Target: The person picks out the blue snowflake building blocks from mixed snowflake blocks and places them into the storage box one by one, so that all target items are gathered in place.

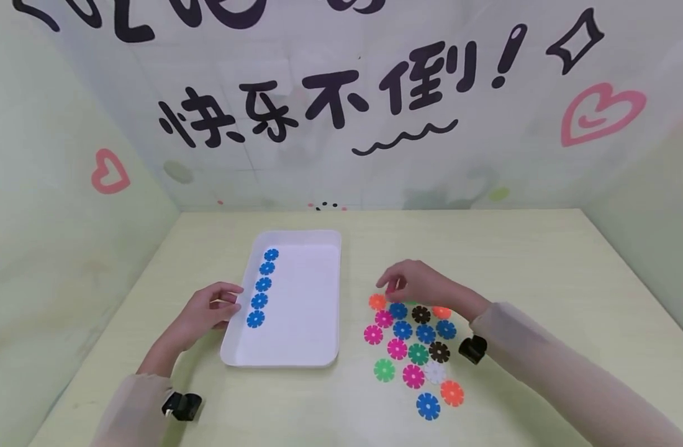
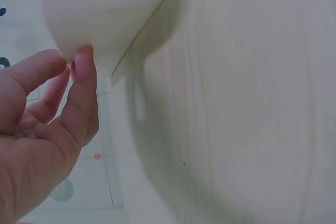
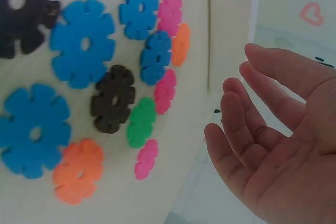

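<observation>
A white rectangular tray (image 1: pixel 305 298) holds a column of several blue notched plastic discs (image 1: pixel 259 300) along its left side. My left hand (image 1: pixel 210 308) pinches the tray's left edge between thumb and fingers; in the left wrist view, that hand (image 2: pixel 52 103) has its fingertips at the rim. My right hand (image 1: pixel 420 282) is over the far end of a spread of mixed-colour discs. In the right wrist view, the right hand (image 3: pixel 273 129) has loosely bent, separated fingers with nothing between them. A pink disc (image 3: pixel 146 159) lies on the table near it.
Loose discs in blue, pink, orange, green, black and white lie right of the tray, including a blue disc (image 1: pixel 428 406) nearest the front and an orange disc (image 1: pixel 452 393). Behind the table (image 1: pixel 520 261) stands a printed wall (image 1: pixel 297 180), with side walls left and right.
</observation>
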A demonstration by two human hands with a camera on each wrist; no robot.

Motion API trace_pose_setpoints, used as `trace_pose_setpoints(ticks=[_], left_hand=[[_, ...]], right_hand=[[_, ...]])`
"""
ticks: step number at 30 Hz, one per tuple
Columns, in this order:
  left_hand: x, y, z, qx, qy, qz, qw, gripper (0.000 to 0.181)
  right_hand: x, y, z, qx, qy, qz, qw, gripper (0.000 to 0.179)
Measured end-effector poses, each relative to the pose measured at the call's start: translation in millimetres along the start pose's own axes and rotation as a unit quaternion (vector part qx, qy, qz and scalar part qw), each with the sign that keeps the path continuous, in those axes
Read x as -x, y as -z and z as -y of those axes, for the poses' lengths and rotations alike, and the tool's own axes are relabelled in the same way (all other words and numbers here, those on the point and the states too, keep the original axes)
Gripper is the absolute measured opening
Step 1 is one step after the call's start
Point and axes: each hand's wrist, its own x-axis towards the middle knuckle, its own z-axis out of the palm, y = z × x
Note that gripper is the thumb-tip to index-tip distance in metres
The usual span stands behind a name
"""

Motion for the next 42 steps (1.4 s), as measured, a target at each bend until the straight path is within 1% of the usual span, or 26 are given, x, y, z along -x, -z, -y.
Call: trace_pose_setpoints(ticks=[5, 9, 12, 16, 17, 20, 27, 34, 40, 42], left_hand=[[0.2, 0.0, 0.6, -0.004, -0.002, -0.003, 1.0, 0.041], [0.5, -0.7, 4.2, -0.01, -0.004, -0.008, 0.9999, 0.041], [0.5, -1.7, 4.9, -0.007, -0.01, -0.002, 0.9999, 0.041], [0.6, -1.6, 2.8, 0.001, -0.01, 0.002, 0.9999, 0.04], [0.7, -2.1, 1.9, 0.003, -0.005, -0.001, 1.0, 0.04], [0.5, -2.0, 0.8, 0.001, -0.004, -0.002, 1.0, 0.04], [0.1, 0.2, 0.8, 0.006, -0.01, 0.0, 0.9999, 0.04], [-0.3, 0.9, 1.3, 0.0, -0.003, 0.001, 1.0, 0.04], [-1.7, 1.0, 1.1, 0.002, -0.002, 0.003, 1.0, 0.039], [-1.7, 0.9, 0.7, 0.002, -0.001, 0.003, 1.0, 0.039]], right_hand=[[17.3, -4.8, -16.3, 0.025, -0.003, -0.004, 0.9997, 0.027], [23.0, -9.4, -24.9, 0.024, -0.005, -0.004, 0.9997, 0.028], [25.0, -14.6, -29.3, 0.021, -0.004, -0.01, 0.9997, 0.03], [24.1, -20.5, -33.1, 0.034, 0.004, -0.017, 0.9993, 0.03], [23.8, -21.2, -33.7, 0.039, 0.007, -0.018, 0.9991, 0.03], [22.9, -22.1, -34.5, 0.054, 0.016, -0.024, 0.9982, 0.029], [19.9, -23.2, -34.4, 0.07, 0.01, -0.035, 0.9969, 0.023], [16.2, -22.2, -33.3, 0.063, -0.003, -0.012, 0.9979, 0.024], [11.1, -18.2, -30.8, 0.07, -0.021, 0.011, 0.9972, 0.027], [10.5, -17.5, -29.4, 0.078, -0.022, 0.016, 0.9966, 0.028]])
